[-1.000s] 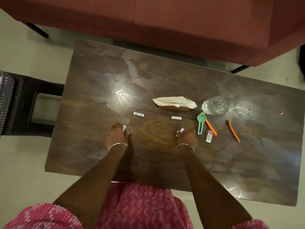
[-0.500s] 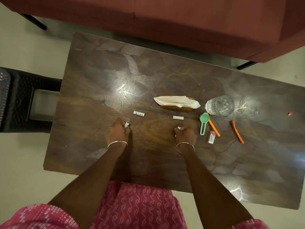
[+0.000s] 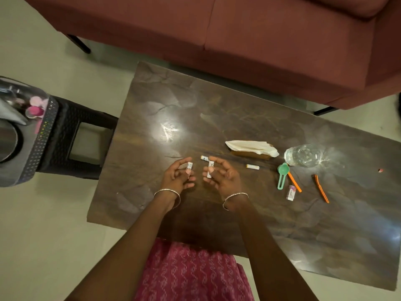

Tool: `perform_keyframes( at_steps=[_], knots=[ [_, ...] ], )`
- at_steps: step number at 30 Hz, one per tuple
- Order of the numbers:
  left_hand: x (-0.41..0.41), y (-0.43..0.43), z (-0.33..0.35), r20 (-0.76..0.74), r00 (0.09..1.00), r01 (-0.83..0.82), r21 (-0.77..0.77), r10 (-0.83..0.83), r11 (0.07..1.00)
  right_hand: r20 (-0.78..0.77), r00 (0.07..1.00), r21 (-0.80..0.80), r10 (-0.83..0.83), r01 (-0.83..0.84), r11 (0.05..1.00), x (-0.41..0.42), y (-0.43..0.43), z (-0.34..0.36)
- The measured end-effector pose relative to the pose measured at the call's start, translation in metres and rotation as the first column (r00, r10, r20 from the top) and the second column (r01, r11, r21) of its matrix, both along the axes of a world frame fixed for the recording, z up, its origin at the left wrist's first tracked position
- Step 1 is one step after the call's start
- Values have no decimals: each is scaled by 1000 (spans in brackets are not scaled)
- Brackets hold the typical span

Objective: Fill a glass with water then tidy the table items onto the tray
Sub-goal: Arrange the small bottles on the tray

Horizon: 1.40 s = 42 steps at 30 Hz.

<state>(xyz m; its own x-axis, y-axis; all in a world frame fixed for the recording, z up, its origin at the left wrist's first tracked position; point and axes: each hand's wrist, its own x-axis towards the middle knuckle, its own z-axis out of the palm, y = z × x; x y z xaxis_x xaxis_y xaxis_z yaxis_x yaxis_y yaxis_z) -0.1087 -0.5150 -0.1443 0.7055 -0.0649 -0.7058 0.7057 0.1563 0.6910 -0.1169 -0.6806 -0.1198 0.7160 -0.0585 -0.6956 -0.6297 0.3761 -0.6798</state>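
Hands, two, both working above the tabletop (image 3: 134, 198). My left hand (image 3: 176, 178) is pinching the first white cylinder (image 3: 190, 165), battery-like, between thumb and fingertips. My right hand (image 3: 224, 178) is pinching the second white cylinder (image 3: 210, 169) the same way, its other fingers loosely curled.

- The third white cylinder (image 3: 203, 157) is lying just beyond my right fingertips, and the fourth white cylinder (image 3: 252, 167) a little to that hand's right.
- Lying further right are a tissue (image 3: 251, 146) draped over a wooden holder (image 3: 249, 153), the glass (image 3: 302, 154) (apparently holding water), a green scoop (image 3: 282, 173), an orange stick (image 3: 295, 182), a small white packet (image 3: 291, 192) and an orange-handled tool (image 3: 321, 189).
- The tray (image 3: 42, 140) is sitting on a black stool (image 3: 71, 118) well to the left of my left hand and is carrying a steel vessel (image 3: 6, 140).

Step in hand, as I am judging it: gathering the cylinders for the tray. I am aiming to keep each pinch firm, since round bodies are likely to roll. I am also planning to collect the remaining two before reaching left, then lay them flat inside the rim.

Writing: print is showing on the cylinders and a purple mark on the packet, all too small to read.
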Motion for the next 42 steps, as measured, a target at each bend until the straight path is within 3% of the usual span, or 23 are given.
perform_keyframes(
  at_steps=[3,10,21,26,32,35,38,42],
  knots=[
    [-1,35,13,-24,998,-61,-64,60,996,-8,1000,80,-19,20,997,5,38,15],
    [-1,144,34,-125,964,-240,-45,233,970,-93,985,277,-145,166,947,14,142,36],
    [4,320,37,-138,841,-529,-12,522,849,-156,987,318,-46,94,943,48,306,35],
    [22,382,33,-100,802,-580,106,589,808,-126,985,125,119,-103,987,73,370,30],
    [51,430,20,-22,752,-601,386,659,700,-70,933,-215,353,-360,908,106,436,10],
    [65,437,14,-2,747,-581,484,665,654,-71,904,-429,422,-410,805,124,458,2],
    [84,436,2,13,773,-515,598,634,615,-29,852,-662,523,-408,629,146,478,-10],
    [101,427,-14,123,926,-286,845,357,451,47,788,-792,613,-345,504,170,502,-29]
  ],
)
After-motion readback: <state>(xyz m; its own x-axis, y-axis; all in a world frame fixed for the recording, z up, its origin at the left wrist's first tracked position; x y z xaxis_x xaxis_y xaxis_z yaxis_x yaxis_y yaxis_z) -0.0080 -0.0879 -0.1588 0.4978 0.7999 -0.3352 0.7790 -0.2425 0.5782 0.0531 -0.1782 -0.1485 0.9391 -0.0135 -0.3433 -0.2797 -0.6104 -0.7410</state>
